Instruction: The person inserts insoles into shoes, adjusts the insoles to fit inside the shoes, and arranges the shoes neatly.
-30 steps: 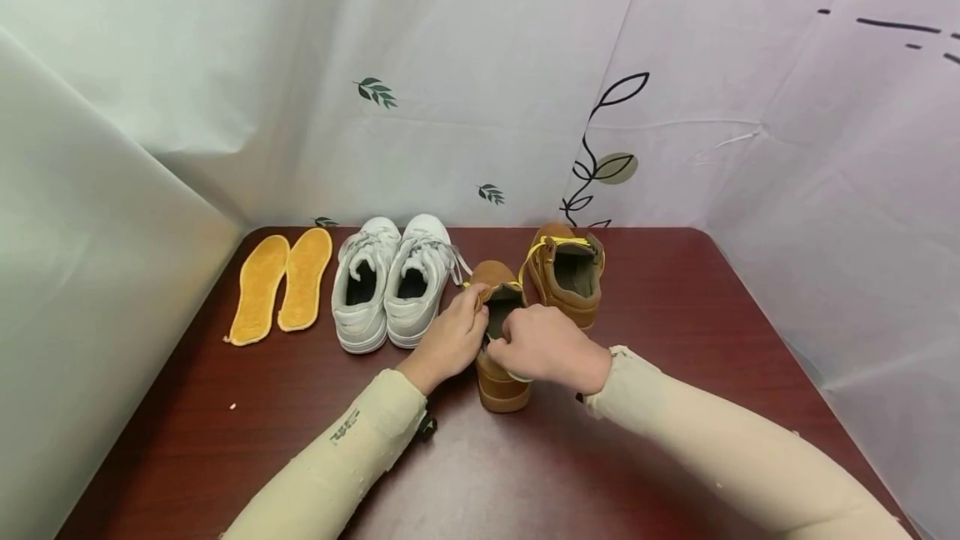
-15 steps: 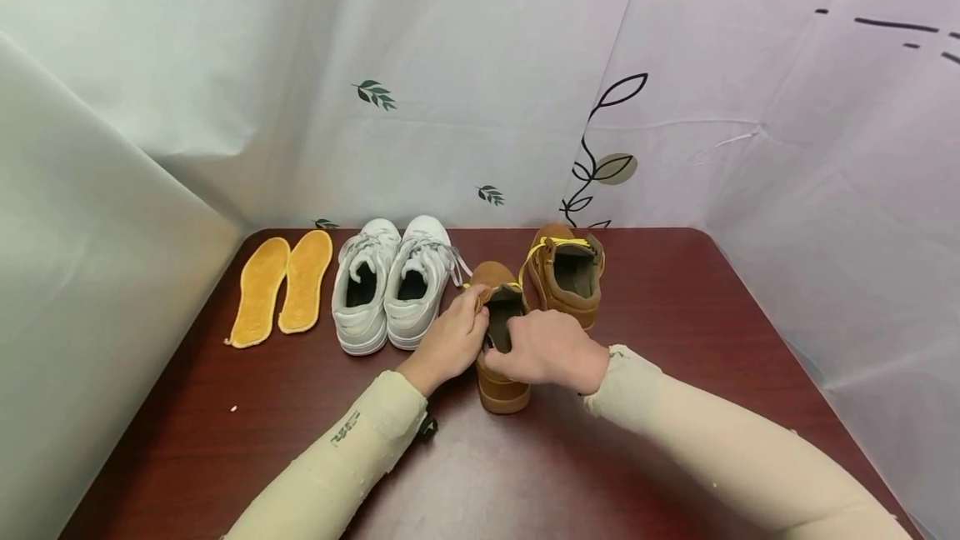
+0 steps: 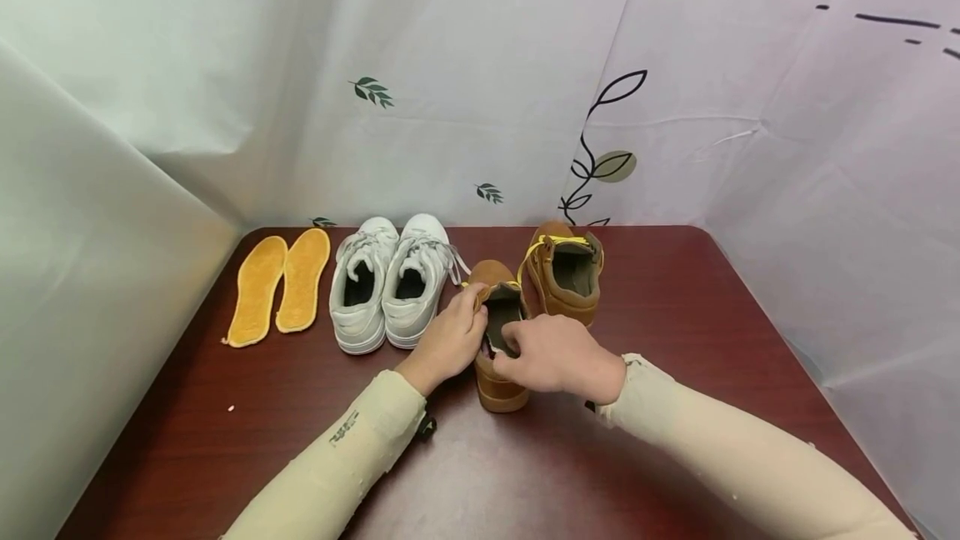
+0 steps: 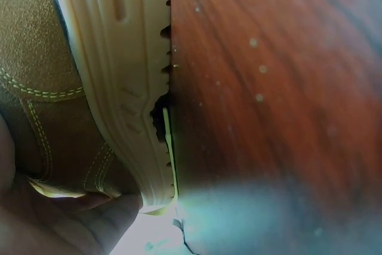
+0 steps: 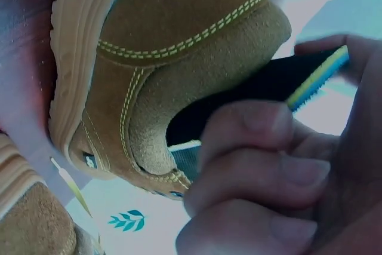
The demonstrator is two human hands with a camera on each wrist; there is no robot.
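A tan suede shoe [image 3: 503,391] with yellow laces stands on the table, heel toward me. My left hand [image 3: 447,344] holds the shoe by its left side near the laces. At the shoe's opening, my right hand [image 3: 558,357] pinches the end of a dark insole [image 5: 253,91] with a yellow and blue edge. In the right wrist view this insole slopes up out of the shoe, its front part hidden inside. The left wrist view shows the shoe's ridged sole [image 4: 113,76] on the table and part of my left hand [image 4: 65,222].
The matching tan shoe [image 3: 558,298] stands just behind, to the right. Two white sneakers [image 3: 360,323] stand side by side on the left, with two orange-yellow insoles [image 3: 257,294] flat beyond them. White cloth [image 3: 450,65] surrounds the dark red table [image 3: 675,340].
My right hand has shifted slightly at the shoe's opening, with its wrist a little farther right. The left hand and the shoes stay in place.
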